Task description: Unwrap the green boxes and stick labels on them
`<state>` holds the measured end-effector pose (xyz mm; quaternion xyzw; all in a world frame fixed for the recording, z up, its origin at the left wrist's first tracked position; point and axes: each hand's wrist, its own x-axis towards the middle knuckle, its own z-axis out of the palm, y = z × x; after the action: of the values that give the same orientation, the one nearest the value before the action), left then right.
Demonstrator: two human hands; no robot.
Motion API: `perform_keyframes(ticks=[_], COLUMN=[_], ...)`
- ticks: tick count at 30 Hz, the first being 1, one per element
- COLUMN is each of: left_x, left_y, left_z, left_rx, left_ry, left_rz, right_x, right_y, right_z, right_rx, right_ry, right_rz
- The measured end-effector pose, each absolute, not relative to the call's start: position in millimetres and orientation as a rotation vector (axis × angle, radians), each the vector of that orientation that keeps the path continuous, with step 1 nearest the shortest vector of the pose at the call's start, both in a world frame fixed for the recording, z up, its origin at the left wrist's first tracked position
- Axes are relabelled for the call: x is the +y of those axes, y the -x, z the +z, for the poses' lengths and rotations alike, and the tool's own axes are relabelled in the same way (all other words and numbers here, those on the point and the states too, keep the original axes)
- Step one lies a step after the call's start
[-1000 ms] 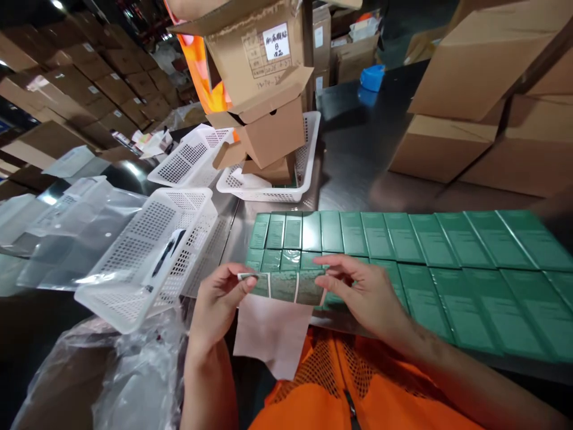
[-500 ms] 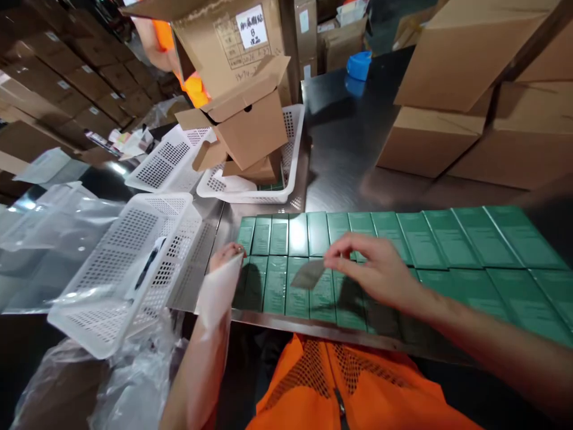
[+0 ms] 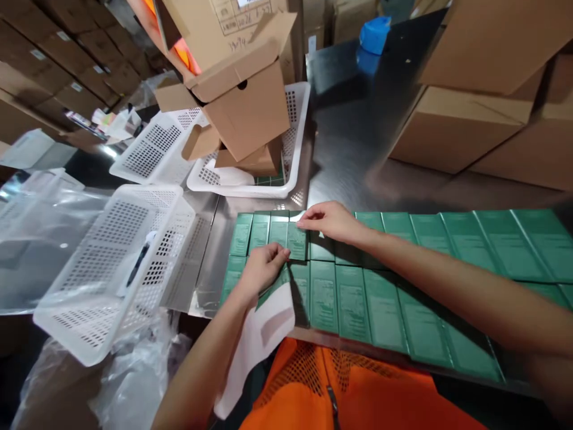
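Note:
Two rows of flat green boxes [image 3: 324,295] lie side by side along the near edge of the metal table. My right hand [image 3: 333,222] pinches a small, pale, thin label [image 3: 297,216] at the far end of one box in the back row. Just left of it, my left hand [image 3: 266,266] is closed, its fingertips by the near end of that same box. A white paper strip [image 3: 273,322] hangs from my left hand toward my forearm; the exact grip on it is hidden under the fingers.
White perforated baskets [image 3: 111,239] stand at the left, one holding a marker [image 3: 139,263]. Behind, an open brown carton [image 3: 250,113] rests in another basket. Large cartons [image 3: 461,128] stand at the right. A blue tape dispenser [image 3: 375,36] sits farther back. Clear plastic bags [image 3: 49,221] lie far left.
My right hand has moved left and away from me, bringing the label down to a back-row box. My left hand has moved right with the paper strip. The view has shifted slightly.

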<state>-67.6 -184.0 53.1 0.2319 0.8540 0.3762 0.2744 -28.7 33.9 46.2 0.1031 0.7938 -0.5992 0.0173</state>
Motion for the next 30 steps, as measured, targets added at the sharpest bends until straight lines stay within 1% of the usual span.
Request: perform_keyframes(ticks=[4, 6, 19, 23, 27, 30], left_x=[-174.0, -170.7, -159.1, -154.1, -156.0, -164.5], left_y=[68.3, 67.2, 60.6, 63.2, 64.1, 59.1], left_z=[49.4, 49.1, 54.4, 60.4, 65.1, 68.0], left_rx=[2.364, 2.403, 2.557, 2.565, 2.565, 2.581], left_ry=[-0.633, -0.639, -0.673, -0.713, -0.745, -0.777], left_rz=[0.895, 0.826, 0.443, 0.311, 0.234, 0.228], right_x=[33.3, 32.6, 29.6, 25.4, 21.3, 18.5], right_y=[33.1, 33.7, 33.0, 30.3, 30.6, 35.7], right_z=[41.8, 41.0, 29.1, 27.3, 32.8, 39.6], right_rx=[2.739, 2.795, 2.934, 3.011, 3.051, 3.029], right_ry=[-0.393, -0.385, -0.315, -0.304, -0.471, -0.498], right_rz=[-1.571, -1.483, -1.347, -1.223, -1.093, -0.99])
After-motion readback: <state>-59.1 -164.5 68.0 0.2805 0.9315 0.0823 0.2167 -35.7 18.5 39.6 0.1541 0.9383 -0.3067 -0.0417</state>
